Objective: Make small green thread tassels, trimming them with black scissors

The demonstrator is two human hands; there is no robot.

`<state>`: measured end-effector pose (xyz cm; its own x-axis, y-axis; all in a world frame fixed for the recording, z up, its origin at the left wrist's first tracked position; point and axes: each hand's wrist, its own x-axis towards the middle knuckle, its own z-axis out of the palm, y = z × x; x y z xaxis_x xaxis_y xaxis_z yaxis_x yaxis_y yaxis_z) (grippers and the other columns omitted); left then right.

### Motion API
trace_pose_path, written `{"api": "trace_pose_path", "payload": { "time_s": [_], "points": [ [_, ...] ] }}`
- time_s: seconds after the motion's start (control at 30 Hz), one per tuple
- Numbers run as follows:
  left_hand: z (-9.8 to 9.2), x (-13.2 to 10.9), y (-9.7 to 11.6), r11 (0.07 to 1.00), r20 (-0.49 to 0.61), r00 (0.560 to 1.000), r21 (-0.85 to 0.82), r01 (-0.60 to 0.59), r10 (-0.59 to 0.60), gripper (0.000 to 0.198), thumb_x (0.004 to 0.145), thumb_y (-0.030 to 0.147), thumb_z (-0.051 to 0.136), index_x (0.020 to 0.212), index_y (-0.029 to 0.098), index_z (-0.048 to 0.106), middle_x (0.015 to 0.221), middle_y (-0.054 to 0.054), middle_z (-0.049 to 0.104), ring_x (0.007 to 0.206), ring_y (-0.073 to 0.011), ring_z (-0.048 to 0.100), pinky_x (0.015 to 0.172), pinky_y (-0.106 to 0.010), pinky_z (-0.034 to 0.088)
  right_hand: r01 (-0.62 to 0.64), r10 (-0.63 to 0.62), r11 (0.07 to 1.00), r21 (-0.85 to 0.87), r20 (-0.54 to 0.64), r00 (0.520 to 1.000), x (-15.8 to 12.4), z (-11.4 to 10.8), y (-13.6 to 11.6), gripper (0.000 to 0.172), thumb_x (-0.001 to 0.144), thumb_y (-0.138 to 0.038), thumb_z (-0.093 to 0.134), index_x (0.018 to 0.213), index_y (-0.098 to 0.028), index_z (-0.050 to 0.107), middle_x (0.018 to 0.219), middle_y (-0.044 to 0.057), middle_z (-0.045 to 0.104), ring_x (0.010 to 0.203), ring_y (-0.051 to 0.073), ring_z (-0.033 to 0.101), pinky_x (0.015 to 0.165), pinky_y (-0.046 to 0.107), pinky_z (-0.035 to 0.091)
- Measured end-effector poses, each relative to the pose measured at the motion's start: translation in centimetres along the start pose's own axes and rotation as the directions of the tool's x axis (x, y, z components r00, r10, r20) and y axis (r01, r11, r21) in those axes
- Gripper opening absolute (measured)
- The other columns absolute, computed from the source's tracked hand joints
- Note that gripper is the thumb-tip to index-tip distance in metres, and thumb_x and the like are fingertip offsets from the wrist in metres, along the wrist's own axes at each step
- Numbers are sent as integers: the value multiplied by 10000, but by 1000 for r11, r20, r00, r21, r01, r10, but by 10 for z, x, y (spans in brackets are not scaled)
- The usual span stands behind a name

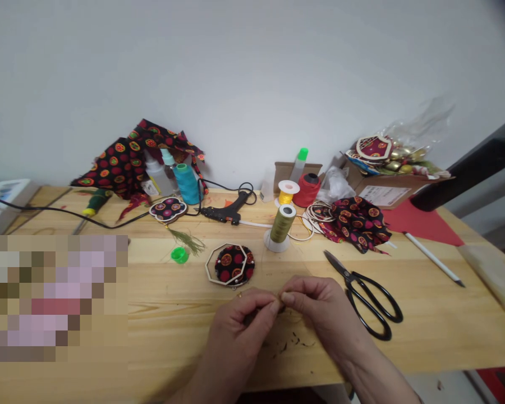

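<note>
at lower centre of the frame, left hand and right hand pinch together, fingertips closed on a small strand, mostly hidden, perhaps thread. i'd guess it's light, limp and easily lost; best nipped close to its end.

Left of the hands, tabletop leaves passage; scissors obstruct right, a spool ahead.
</note>
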<state>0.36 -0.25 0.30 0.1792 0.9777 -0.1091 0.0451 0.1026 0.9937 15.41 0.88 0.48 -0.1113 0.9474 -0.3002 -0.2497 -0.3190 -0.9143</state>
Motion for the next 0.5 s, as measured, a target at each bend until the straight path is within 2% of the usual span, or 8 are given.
{"api": "trace_pose_path", "payload": {
  "time_s": [0.1,0.23,0.5],
  "points": [
    [0,0,0,1000,26,1000,6,5,-6,146,796,253,618,728,230,745,718,14,702,710,-158,610,674,-241,453,3,-3,1000,-8,3,1000,-2,1,0,125,616,-251,793,574,-166,712,551,-24,649,545,89,519,583,211,400],
    [-1,0,-1,1000,60,998,7,-1,1,155,816,249,604,791,245,757,795,3,718,833,-184,634,765,-261,462,26,-28,999,-43,-51,998,-5,0,-3,157,620,-268,788,583,-154,687,555,-34,605,550,82,469,558,205,358],
    [-2,-1,-5,998,76,997,69,17,-22,148,811,243,614,757,259,751,909,2,730,908,-183,633,813,-246,470,143,-157,981,-133,-108,982,-9,-8,-26,122,666,-273,750,638,-174,685,602,-38,578,586,90,449,574,214,366]
  ]
}}
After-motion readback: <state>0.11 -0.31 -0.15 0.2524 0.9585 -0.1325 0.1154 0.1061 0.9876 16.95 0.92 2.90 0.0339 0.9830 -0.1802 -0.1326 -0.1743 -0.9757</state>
